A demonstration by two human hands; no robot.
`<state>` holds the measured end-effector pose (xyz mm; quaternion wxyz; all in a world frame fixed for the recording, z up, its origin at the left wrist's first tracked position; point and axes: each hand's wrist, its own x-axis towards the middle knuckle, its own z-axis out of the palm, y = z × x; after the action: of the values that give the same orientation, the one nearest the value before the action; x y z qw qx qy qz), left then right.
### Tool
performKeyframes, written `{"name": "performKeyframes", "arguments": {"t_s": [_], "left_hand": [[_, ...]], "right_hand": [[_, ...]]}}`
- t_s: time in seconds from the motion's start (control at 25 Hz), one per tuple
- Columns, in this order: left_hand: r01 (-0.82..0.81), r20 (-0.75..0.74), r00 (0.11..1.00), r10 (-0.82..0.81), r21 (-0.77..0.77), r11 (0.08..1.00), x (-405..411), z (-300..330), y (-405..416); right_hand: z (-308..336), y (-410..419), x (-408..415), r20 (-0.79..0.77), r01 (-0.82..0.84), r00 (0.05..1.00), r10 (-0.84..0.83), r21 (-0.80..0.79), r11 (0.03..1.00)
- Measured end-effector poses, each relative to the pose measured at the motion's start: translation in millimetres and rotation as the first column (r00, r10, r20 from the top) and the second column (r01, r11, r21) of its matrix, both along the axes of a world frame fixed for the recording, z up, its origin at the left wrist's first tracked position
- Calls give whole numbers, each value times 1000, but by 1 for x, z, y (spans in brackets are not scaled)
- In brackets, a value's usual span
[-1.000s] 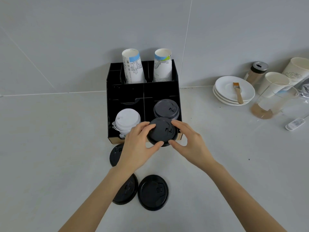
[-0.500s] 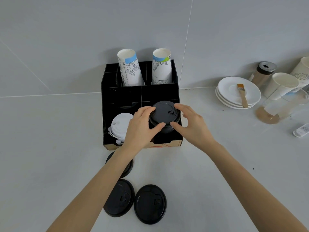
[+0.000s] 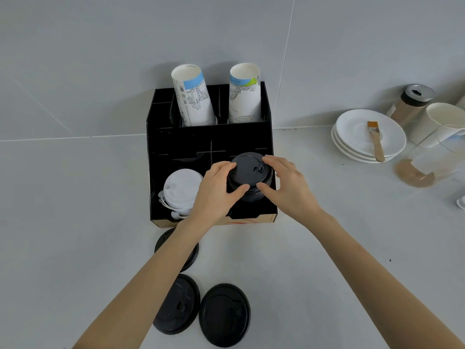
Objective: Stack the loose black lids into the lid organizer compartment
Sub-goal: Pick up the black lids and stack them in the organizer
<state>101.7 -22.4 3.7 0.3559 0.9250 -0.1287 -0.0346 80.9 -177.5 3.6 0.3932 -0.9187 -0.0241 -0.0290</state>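
Black plastic lid seated on top of the black lid stack in the near right compartment of the organizer, held between both hands. The left hand grips its left edge with thumb and fingertips curled around the rim; the right hand does the same on the right edge, so neither hand has let go. One second earlier the same lid was held at the organizer's near edge, with the stack exposed behind it; half a second ago it was already over the stack, and it now appears pressed down onto it. By this reading one more lid is placed and only the release remains. Three loose black lids lie on the counter near the person, one partly hidden under the left forearm, so the task seems well short of done. White lids fill the near left compartment. Two paper cup stacks at the far side carry line drawings and small print too fine to read; red marking on the organizer's cardboard front edge is illegible.
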Motion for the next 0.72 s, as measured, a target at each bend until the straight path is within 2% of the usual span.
{"name": "performKeyframes", "arguments": {"t_s": [0.36,0.52,0.72], "left_hand": [[9,33,999,-9,-4,1000,-2,-5,0],[27,76,997,-29,19,999,-4,-10,0],[21,63,998,-21,2,1000,-3,-11,0]], "right_hand": [[-11,1,-8,38,48,998,-48,14,999],[-14,-2,-14,56,28,998,-25,-60,998],[-15,-1,-10,46,33,998,-30,-65,997]]}}
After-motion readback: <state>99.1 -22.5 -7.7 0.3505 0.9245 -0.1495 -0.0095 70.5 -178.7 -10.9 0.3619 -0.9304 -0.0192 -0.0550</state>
